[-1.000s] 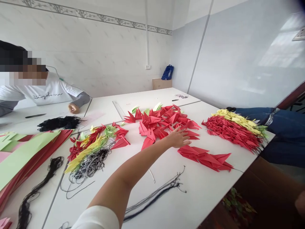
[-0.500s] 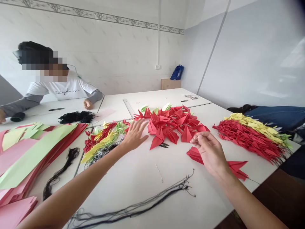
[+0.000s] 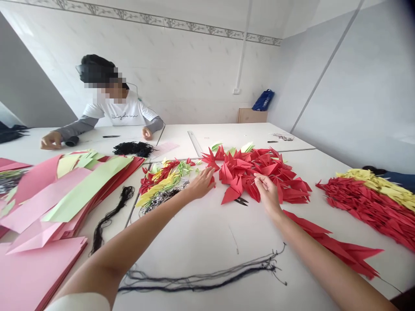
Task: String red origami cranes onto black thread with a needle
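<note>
Several large red folded-paper cranes (image 3: 235, 188) lie heaped in the middle of the white table. At the heap's left edge, my left hand (image 3: 201, 185) has its fingers and thumb around a red paper crane, mostly covered by the hand. My right hand (image 3: 268, 193) is pinched at the front of the heap; a thin, pale sliver seems to show at its fingertips, too small to name. Black-handled scissors (image 3: 241, 201) stick out from under the cranes. A thin wire needle (image 3: 234, 241) and black threads (image 3: 207, 280) lie nearer me.
Small strung red and yellow cranes (image 3: 366, 203) lie at right, with another multicoloured bunch (image 3: 158, 183) left of the heap. Coloured paper sheets (image 3: 48, 268) and a black thread hank (image 3: 110, 220) are at left. Across the table a co-worker (image 3: 123, 108) sits near black thread (image 3: 132, 149).
My view has swung left. My left hand has closed from spread fingers at the heap's edge. My right hand, still pinched, has moved inward to the front of the red cranes.
</note>
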Motion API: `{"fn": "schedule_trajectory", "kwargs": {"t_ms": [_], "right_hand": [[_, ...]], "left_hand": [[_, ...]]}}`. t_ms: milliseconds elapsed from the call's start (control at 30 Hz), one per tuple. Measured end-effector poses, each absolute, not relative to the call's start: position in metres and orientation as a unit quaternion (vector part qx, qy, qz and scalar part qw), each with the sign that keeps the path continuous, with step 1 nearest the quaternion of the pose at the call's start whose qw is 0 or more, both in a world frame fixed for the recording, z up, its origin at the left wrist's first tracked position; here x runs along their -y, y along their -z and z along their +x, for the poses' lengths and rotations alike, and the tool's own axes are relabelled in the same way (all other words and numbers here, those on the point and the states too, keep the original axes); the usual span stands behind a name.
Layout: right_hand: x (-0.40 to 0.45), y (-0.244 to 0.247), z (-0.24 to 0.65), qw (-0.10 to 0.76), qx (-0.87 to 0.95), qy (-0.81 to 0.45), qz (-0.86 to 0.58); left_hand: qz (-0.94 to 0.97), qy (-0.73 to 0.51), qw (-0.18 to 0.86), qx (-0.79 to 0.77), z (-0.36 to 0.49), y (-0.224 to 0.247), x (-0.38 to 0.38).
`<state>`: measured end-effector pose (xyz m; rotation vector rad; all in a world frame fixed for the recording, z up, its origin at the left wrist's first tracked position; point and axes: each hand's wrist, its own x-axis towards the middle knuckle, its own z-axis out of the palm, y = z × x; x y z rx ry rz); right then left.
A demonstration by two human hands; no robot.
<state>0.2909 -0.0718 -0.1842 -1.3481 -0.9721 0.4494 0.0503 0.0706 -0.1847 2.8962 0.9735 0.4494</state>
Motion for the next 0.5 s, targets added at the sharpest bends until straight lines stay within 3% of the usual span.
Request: {"fn": "schedule_trajectory", "kwargs": {"t_ms": [233,500], "right_hand": [[0.022,0.21,0.293,0.628,0.451,-0.184,-0.607],[0.04,0.16,0.291,0.622,0.496,-0.076,-0.6]], "left_hand": [[0.933,-0.202,0.142,-0.261,0.078,0.185,-0.059],[0.867,-0.279,0.08,-0.405,0.051,0.172,-0.092]]}}
